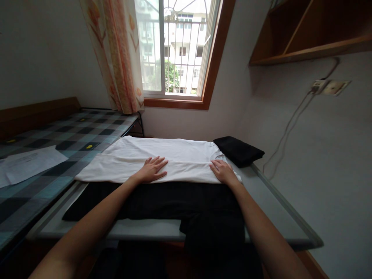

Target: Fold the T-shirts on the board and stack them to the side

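A white garment (162, 155), folded into a long strip, lies across a grey table (270, 197). My left hand (152, 169) rests flat on its near edge, fingers spread, holding nothing. My right hand (221, 170) lies flat on the garment's right end, fingers stretched out. A black garment (174, 201) is spread on the table in front of the white one, under my forearms, and hangs over the near edge. A folded black cloth (238, 150) sits at the table's far right corner, just beyond my right hand.
A bed with a checked cover (72, 135) adjoins the table on the left, with sheets of white paper (29, 162) on it. A window (174, 50) and a curtain (116, 54) are ahead. Wooden shelves (305, 35), a wall socket (319, 85) and a cable are on the right wall.
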Demonstrator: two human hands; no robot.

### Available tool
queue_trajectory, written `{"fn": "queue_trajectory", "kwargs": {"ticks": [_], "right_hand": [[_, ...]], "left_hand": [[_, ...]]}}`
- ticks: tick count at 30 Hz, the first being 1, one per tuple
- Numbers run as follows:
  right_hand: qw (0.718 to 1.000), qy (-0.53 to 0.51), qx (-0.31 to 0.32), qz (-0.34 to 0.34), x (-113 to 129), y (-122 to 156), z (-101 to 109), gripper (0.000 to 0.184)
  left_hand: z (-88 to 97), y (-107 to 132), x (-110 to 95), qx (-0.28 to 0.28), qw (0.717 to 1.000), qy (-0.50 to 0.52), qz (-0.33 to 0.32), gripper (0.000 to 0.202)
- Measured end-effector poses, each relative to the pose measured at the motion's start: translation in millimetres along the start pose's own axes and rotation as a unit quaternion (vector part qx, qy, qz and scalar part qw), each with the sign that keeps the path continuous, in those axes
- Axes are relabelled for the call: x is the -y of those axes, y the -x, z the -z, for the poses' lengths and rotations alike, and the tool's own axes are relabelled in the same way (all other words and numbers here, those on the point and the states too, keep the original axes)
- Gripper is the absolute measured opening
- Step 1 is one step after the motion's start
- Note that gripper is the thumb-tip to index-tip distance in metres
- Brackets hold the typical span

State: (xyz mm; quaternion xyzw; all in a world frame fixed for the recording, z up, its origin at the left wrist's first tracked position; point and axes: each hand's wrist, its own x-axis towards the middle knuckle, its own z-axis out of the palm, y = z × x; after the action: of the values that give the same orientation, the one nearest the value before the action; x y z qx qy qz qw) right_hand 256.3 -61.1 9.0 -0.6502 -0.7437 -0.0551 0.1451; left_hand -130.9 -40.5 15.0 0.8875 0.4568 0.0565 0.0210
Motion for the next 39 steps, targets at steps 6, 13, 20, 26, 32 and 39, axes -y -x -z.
{"fn": "queue_trajectory", "kwargs": {"ticks": [6, 13, 20, 26, 32, 39], "right_hand": [[0.994, 0.059, -0.060, 0.064, 14.6, 1.0, 2.7, 0.051], [0.994, 0.071, 0.058, 0.064, 22.0, -2.8, -9.1, 0.061], [0.993, 0.070, 0.083, 0.047, 23.5, -1.3, -4.6, 0.063], [0.994, 0.059, 0.077, 0.050, 22.9, 6.4, -3.5, 0.060], [0.994, 0.057, 0.076, 0.055, 23.2, 20.9, -1.3, 0.060], [0.994, 0.058, 0.076, 0.052, 29.5, 37.9, 3.1, 0.061]], "left_hand": [[0.3, -1.7, 11.5, -0.033, 0.998, -0.007, 0.054, 0.056], [4.5, 0.3, 19.7, -0.032, 0.988, -0.016, 0.151, 0.068], [4.6, 0.5, 15.4, -0.031, 0.988, -0.014, 0.149, 0.069], [4.5, 6.6, 11.8, -0.035, 0.989, -0.001, 0.144, 0.068], [0.9, 20.1, 3.5, -0.039, 0.988, -0.007, 0.147, 0.067], [-1.4, 35.3, -1.8, -0.036, 0.989, -0.015, 0.140, 0.068]]}}
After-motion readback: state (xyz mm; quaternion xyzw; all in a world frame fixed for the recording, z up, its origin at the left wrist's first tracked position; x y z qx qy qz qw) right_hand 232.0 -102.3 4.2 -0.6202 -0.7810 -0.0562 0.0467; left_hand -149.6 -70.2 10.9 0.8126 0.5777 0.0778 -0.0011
